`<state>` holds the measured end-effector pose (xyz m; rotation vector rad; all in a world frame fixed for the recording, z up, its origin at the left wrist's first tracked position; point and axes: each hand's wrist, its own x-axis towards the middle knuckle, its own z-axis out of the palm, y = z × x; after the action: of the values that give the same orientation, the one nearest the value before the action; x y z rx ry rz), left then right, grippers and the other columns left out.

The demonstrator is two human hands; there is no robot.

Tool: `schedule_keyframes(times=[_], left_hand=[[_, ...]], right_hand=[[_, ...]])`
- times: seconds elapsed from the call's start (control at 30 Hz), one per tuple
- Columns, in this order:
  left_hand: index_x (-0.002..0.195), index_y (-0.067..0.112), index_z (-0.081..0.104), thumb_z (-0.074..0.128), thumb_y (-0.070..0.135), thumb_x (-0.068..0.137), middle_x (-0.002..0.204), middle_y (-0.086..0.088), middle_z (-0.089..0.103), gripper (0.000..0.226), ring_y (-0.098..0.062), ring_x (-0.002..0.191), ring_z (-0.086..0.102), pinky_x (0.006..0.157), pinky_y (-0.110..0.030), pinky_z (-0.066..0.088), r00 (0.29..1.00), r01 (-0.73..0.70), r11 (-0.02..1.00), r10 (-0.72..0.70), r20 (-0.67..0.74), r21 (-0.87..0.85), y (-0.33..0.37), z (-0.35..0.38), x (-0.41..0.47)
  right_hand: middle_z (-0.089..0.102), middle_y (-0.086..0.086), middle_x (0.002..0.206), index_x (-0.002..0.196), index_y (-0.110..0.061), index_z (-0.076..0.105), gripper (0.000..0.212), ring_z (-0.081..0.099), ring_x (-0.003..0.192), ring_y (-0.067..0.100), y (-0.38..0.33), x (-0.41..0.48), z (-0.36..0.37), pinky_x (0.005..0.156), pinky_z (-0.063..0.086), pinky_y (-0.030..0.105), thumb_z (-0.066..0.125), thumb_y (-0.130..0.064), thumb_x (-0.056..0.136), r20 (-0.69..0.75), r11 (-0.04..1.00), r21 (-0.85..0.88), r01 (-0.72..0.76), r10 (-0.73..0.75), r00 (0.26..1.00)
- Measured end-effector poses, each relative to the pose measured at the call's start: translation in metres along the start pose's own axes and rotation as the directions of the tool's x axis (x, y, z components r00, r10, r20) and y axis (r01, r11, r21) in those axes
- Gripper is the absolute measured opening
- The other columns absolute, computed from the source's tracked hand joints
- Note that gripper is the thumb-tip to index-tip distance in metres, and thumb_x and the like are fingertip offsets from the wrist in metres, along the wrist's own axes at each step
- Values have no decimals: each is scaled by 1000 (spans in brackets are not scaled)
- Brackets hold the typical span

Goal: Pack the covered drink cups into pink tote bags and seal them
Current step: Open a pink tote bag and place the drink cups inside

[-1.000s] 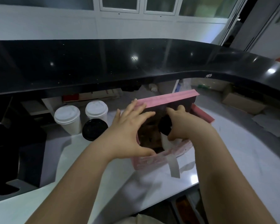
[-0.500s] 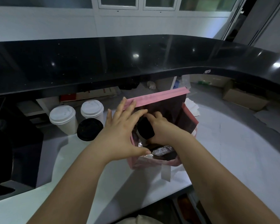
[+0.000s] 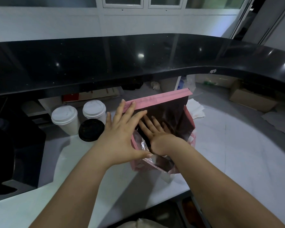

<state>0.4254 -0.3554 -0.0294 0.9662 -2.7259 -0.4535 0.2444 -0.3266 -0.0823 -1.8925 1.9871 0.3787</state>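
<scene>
Grip released on both, left hand (image 3: 120, 135) flat against pink tote bag (image 3: 158, 98), right hand (image 3: 155, 130) spread flat inside it

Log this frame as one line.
phase: packing | left hand: braces pink tote bag side | right hand: flat, inside bag | bag: unsealed | covered cups: three, left of bag

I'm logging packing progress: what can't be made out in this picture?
- Contents of the pink tote bag: head view, the right hand and dark lining hide them.
- Black-lidded cup: head view, its own lid hides the body.
- Shelf under the black counter: head view, overhung and too dark.
</scene>
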Motion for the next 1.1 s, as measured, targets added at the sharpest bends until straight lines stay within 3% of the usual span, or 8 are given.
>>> schedule_keyframes(times=[0.27,0.4,0.47,0.53,0.63,0.73,0.9,1.1], left_hand=[[152,44,12,62,76,68,164,14,-6,102,-5,143,-32,117,-48,-4,997,44,998,-46,-57,-38,-7,-3,4],[149,39,26,49,73,80,161,10,20,80,-13,150,-1,119,-44,10,978,77,994,-89,-187,-72,-11,-15,9],[148,35,33,43,70,85,156,8,33,73,-17,148,12,117,-42,17,957,111,991,-127,-260,-77,-14,-23,12],[146,31,39,42,65,88,151,5,41,67,-20,145,23,115,-43,23,934,146,986,-164,-316,-80,-21,-33,14],[139,25,49,55,50,91,141,1,52,55,-23,135,38,108,-44,34,888,189,976,-216,-405,-106,-39,-50,10],[133,24,55,65,39,88,134,1,57,48,-26,125,45,102,-43,39,854,245,962,-273,-442,-121,-62,-65,-5],[127,25,60,71,36,82,128,1,60,48,-30,118,49,94,-47,43,799,416,903,-418,-433,-104,-108,-66,-50],[138,31,48,64,44,84,139,4,49,58,-28,127,37,100,-44,34,800,551,834,-537,-267,-26,-150,-37,-88]], right_hand=[[-36,-12,153,145,-39,-28,102,-27,144,26,0,1,-22,118,-3,54,59,-35,92,32,997,74,17,-19,999],[11,-5,162,150,-43,-11,105,17,146,28,14,-33,-72,115,25,49,71,-41,83,-38,958,286,24,-14,999],[43,-4,147,149,-44,11,89,48,124,23,16,-57,-94,100,43,38,71,-40,83,-148,942,336,13,39,988],[59,-7,127,140,-39,40,61,57,101,14,11,-76,-111,81,46,27,69,-38,86,-352,952,303,47,66,934],[58,-12,118,130,-36,51,45,54,97,5,-23,-87,-129,77,41,21,67,-35,88,-574,934,297,197,10,819],[51,-11,133,135,-32,49,49,47,117,9,-70,-77,-137,88,39,25,66,-31,89,-601,918,256,303,-95,794],[48,0,138,136,-24,48,54,42,125,23,-141,-31,-124,97,40,36,69,-25,86,-537,908,248,339,-162,828],[37,10,138,141,-19,33,71,34,127,34,-189,32,-69,101,37,44,69,-30,82,-284,969,206,139,-77,956]])
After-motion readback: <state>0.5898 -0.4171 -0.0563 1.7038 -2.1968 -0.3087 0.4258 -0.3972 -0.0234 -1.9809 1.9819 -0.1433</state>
